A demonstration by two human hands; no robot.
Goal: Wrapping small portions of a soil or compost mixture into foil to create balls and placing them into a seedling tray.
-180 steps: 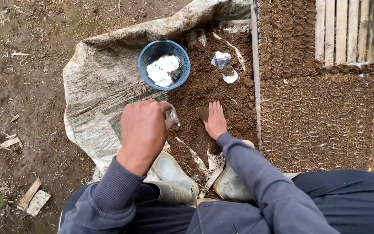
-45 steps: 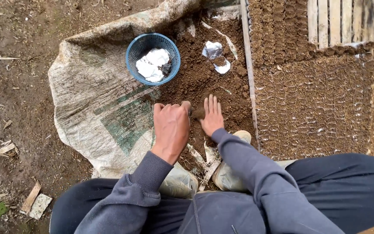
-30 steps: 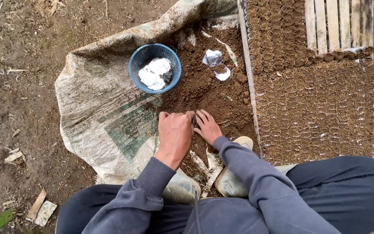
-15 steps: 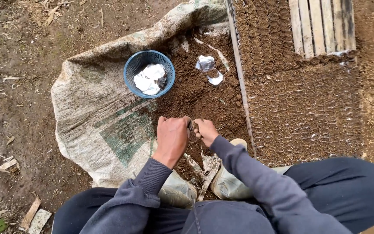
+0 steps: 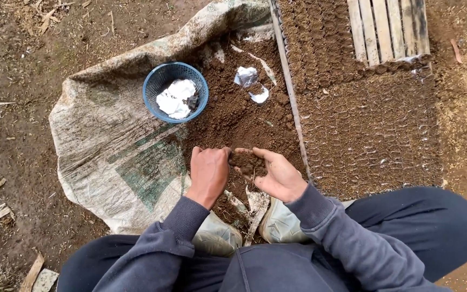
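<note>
Right hand (image 5: pixel 278 176) lies palm up, fingers loosely cupped, with a clump of soil (image 5: pixel 247 161) resting in the palm. Left hand (image 5: pixel 209 172) is turned knuckles up just beside it, fingers curled down, fingertips at the edge of the same clump; whether they pinch any soil cannot be told from this angle. Both hands hover low over the soil pile (image 5: pixel 239 108), which is spread on a worn woven sack (image 5: pixel 109 157) on bare ground.

Blue basket (image 5: pixel 160 81) stands on the sack at the left edge of the pile, beyond the left hand, with white crumpled pieces (image 5: pixel 174 98) inside. Two more white scraps (image 5: pixel 251 84) lie on the soil further out.

Seedling tray (image 5: pixel 374 135), many small cells filled with soil, lies right of the pile, its long edge touching the soil. Slatted wooden pallet (image 5: pixel 387 27) rests on its far end.

Person squats; two muddy boots (image 5: pixel 282 224) are planted on the near end of the sack below the hands. Sleeves are grey-blue, trousers dark.
</note>
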